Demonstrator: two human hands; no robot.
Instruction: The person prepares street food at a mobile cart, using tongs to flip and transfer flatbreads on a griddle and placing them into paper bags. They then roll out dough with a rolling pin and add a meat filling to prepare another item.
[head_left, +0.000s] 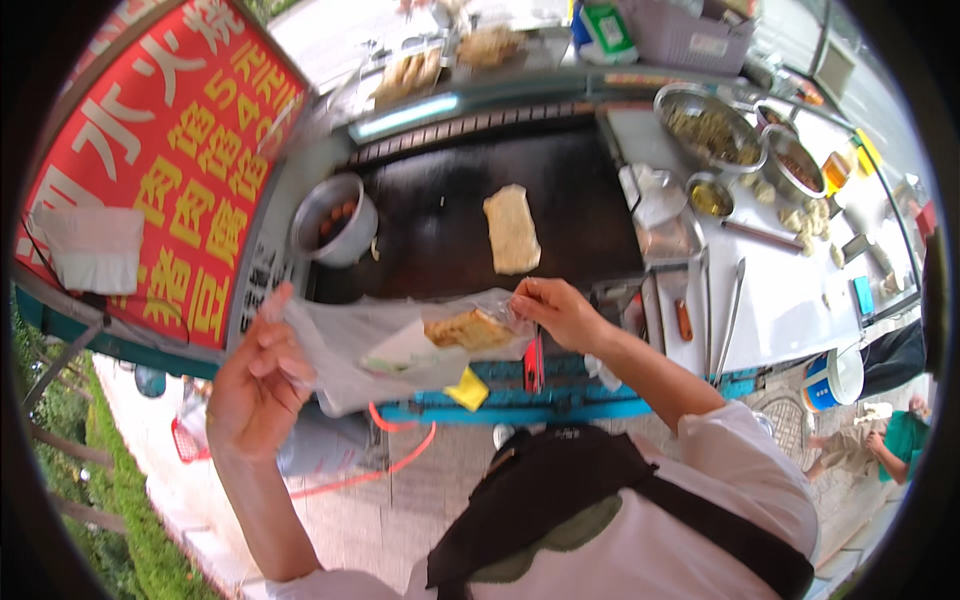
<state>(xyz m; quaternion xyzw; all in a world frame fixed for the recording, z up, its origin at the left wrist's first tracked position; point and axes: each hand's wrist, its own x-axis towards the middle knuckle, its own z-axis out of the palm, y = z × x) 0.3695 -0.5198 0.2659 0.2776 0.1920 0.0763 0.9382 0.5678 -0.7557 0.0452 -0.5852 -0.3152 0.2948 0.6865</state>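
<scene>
A clear plastic bag (337, 330) is stretched between my two hands in front of the griddle. Inside it lies a browned flatbread (471, 330), partly in a white paper sleeve (405, 349). My left hand (259, 382) is at the bag's left end, fingers bent against the plastic. The fingertips of my right hand (559, 311) pinch the bag's right end beside the bread. Beyond the bag, a pale flat piece of dough (513, 231) lies on the black griddle (435, 202).
A metal pot (335, 221) with brown eggs stands at the griddle's left. On the right counter are a large bowl of filling (709, 127), a small oil bowl (709, 196), tongs (729, 322) and dough pieces (806, 221). A red sign (165, 150) stands left; a person (896, 442) is far right.
</scene>
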